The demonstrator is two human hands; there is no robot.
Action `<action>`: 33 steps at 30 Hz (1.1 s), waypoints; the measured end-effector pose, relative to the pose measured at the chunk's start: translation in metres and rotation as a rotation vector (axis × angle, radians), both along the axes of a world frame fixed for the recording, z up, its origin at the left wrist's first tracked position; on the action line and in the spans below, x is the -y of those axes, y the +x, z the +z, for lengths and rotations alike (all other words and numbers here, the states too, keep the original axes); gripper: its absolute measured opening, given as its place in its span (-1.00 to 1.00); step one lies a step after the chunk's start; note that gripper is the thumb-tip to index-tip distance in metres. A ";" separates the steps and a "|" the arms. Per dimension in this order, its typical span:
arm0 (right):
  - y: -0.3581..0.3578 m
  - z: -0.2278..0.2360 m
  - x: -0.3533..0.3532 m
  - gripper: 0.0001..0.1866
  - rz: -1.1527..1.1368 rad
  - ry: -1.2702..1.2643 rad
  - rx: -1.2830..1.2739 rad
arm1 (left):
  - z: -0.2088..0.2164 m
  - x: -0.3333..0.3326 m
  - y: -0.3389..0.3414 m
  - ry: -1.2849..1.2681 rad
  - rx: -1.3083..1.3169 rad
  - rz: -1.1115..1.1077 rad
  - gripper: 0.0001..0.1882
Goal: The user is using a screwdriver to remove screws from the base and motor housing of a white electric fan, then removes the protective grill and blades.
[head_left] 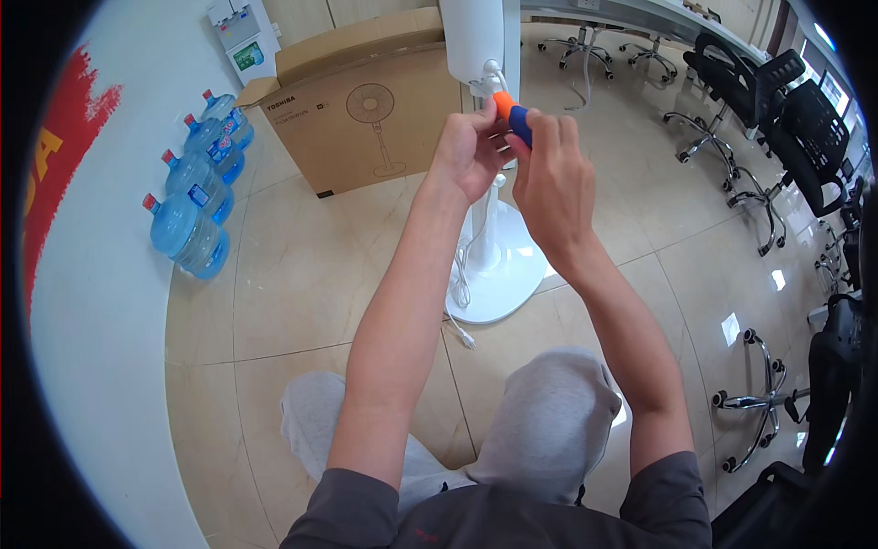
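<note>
My right hand (555, 188) is closed round the blue grip of an orange-and-blue screwdriver (504, 105), whose orange end points up at the neck of a white stand fan. The screwdriver's tip is not visible. Just left of it, my left hand (465, 154) has its fingers curled, its thumb beside the orange part; what lies inside those fingers is hidden. Above both hands is the fan's white rounded body (473, 41). Below them, the white pole (489, 224) runs down to a round white base (498, 297) on the floor. A coiled white power cord (463, 274) hangs beside the pole.
Behind the fan stands a large open cardboard box (338, 128) with a fan drawing. Several blue water bottles (192, 233) line the left wall near a water dispenser (242, 37). Black office chairs (805, 137) on wheels stand at the right, a long desk (631, 18) behind.
</note>
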State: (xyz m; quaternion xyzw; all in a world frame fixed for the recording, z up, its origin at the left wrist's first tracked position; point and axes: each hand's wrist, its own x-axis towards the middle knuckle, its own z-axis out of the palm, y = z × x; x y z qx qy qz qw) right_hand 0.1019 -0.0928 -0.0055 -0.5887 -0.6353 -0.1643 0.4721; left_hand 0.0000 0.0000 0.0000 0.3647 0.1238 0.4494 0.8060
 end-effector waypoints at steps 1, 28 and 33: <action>0.003 -0.001 0.000 -0.74 -0.015 0.051 0.098 | 0.004 0.002 -0.002 -0.034 -0.073 0.028 -0.57; -0.002 -0.003 0.002 -0.66 0.057 0.155 0.134 | 0.001 -0.010 0.006 -0.106 -0.057 0.081 -0.75; -0.011 -0.002 0.001 -0.72 0.034 0.012 -0.059 | -0.002 -0.007 0.005 -0.079 0.075 0.028 -0.68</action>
